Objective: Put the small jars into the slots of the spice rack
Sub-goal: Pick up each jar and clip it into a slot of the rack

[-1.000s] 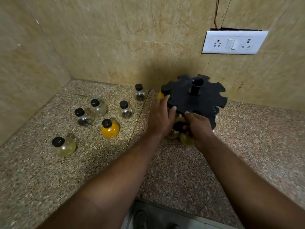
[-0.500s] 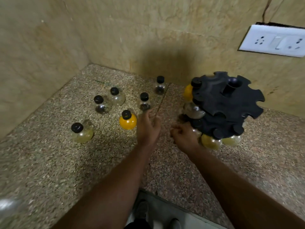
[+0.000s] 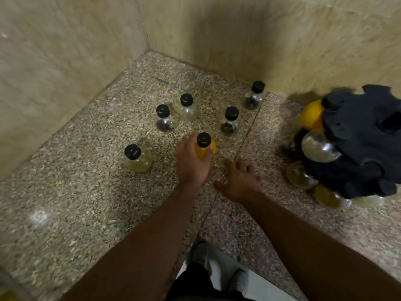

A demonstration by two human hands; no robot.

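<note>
My left hand (image 3: 192,161) wraps around an orange jar with a black cap (image 3: 204,146) that stands on the speckled counter. Just right of it, my right hand (image 3: 239,181) rests on the counter with fingers spread and nothing in it. The black round spice rack (image 3: 364,135) stands at the right edge with several jars hanging in its slots, among them an orange jar (image 3: 311,116) and a clear one (image 3: 318,146). Loose jars stand on the counter: a pale yellow one (image 3: 137,158) and several clear ones (image 3: 186,107) beyond my left hand.
Tiled walls (image 3: 65,51) meet in a corner behind the jars. The counter's front edge (image 3: 195,237) runs below my forearms, with the floor and a shoe beneath it. A seam in the stone runs past my right hand.
Both hands left the rack and moved left. My left hand reached the orange jar and closed around it. The view swung left, so the rack now sits at the right edge.
</note>
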